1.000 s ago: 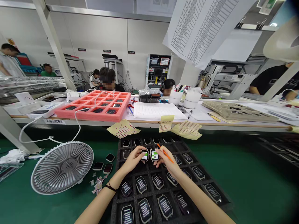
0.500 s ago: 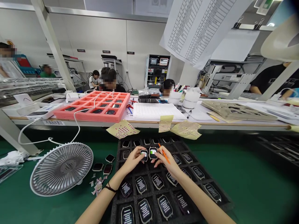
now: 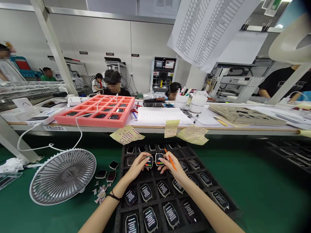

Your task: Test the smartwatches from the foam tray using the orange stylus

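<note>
My left hand (image 3: 139, 164) is closed on a square smartwatch (image 3: 149, 161), its thumb on the lit screen. Beside it, my right hand (image 3: 171, 165) grips a second smartwatch (image 3: 159, 160) and also an orange stick (image 3: 172, 161) that slants between its fingers. Both screens are dark with small red and green areas. The two watches are held upright, side by side, above a black foam tray (image 3: 155, 204). Many watches lie in the tray's compartments, several with lines of white text, such as one watch (image 3: 146, 193) below my left hand.
A white fan (image 3: 64, 176) stands left on the green mat, near loose watches (image 3: 111, 176) and paper scraps (image 3: 101, 194). On the shelf ahead are a pink tray (image 3: 97, 111), papers (image 3: 162, 115) and a beige tray (image 3: 245, 115). Several people sit beyond.
Both held watch screens have changed from bright white and green to dark with red and green areas. My hands have stayed almost in place.
</note>
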`<state>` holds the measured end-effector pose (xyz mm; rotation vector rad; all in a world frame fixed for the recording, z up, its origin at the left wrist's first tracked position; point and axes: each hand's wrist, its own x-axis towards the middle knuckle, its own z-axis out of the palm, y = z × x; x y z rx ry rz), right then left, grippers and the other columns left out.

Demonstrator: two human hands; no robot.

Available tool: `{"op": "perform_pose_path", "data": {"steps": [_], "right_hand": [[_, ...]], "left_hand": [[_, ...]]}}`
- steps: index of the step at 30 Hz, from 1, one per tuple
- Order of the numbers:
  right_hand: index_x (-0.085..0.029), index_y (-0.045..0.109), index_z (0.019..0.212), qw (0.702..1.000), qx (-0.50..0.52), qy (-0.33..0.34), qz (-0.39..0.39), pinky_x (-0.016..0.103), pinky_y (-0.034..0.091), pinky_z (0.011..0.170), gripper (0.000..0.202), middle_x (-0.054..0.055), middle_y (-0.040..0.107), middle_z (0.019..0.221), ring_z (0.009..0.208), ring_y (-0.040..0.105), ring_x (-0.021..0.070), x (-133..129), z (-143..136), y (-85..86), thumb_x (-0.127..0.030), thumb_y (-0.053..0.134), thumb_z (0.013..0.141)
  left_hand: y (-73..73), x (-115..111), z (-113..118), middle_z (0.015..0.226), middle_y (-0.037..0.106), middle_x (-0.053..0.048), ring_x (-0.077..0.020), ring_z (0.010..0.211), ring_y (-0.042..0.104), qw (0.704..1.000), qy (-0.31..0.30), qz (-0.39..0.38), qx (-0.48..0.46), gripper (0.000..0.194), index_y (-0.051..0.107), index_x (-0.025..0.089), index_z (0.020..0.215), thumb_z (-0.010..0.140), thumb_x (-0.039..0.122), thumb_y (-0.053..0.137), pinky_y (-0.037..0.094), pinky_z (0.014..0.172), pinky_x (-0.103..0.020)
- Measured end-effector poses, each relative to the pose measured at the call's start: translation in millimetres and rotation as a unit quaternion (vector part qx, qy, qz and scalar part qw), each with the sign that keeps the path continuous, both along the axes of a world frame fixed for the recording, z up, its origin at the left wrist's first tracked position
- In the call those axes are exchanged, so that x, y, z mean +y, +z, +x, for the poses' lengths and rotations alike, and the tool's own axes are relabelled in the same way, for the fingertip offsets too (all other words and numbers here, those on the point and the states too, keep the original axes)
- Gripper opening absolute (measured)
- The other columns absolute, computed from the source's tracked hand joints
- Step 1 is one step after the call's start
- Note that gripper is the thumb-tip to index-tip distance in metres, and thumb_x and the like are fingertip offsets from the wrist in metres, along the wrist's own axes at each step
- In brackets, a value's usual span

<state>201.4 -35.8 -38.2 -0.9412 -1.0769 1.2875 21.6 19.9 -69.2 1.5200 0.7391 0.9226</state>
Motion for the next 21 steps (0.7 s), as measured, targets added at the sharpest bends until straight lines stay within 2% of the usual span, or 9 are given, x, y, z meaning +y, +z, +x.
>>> {"op": "perform_pose_path", "data": {"steps": [9,14,21], "right_hand": [[-0.022,0.034,0.068,1.0,-0.002,0.008,0.009,0.024,0.051,0.044,0.036,-0.005,0.054,0.063,0.051,0.063,0.0138,-1.3,2.1,-1.3,-0.042,0.063,0.076],[-0.021,0.036,0.068,1.0,-0.004,0.004,0.01,0.023,0.05,0.044,0.035,-0.005,0.054,0.063,0.052,0.063,0.0139,-1.1,1.9,-0.9,-0.042,0.063,0.076],[-0.021,0.035,0.069,1.0,-0.002,0.01,0.011,0.023,0.051,0.046,0.034,-0.005,0.054,0.064,0.053,0.064,0.0138,-2.8,2.2,-1.0,-0.042,0.062,0.077]], "left_hand": [[0.8,-1.2,0.2,0.083,0.058,-0.001,-0.0096,0.057,0.052,1.0,-0.013,-0.001,-0.004,0.033,0.053,0.019,0.102,0.081,0.044,0.055,0.032,0.045,-0.019],[-1.0,0.7,0.5,0.076,0.057,0.001,-0.0107,0.056,0.055,1.0,-0.01,-0.006,-0.007,0.034,0.053,0.019,0.103,0.084,0.047,0.049,0.033,0.044,-0.019],[1.3,-0.6,0.5,0.077,0.057,0.001,-0.011,0.058,0.055,1.0,-0.002,-0.003,0.0,0.035,0.053,0.019,0.103,0.083,0.047,0.049,0.034,0.045,-0.019]]}}
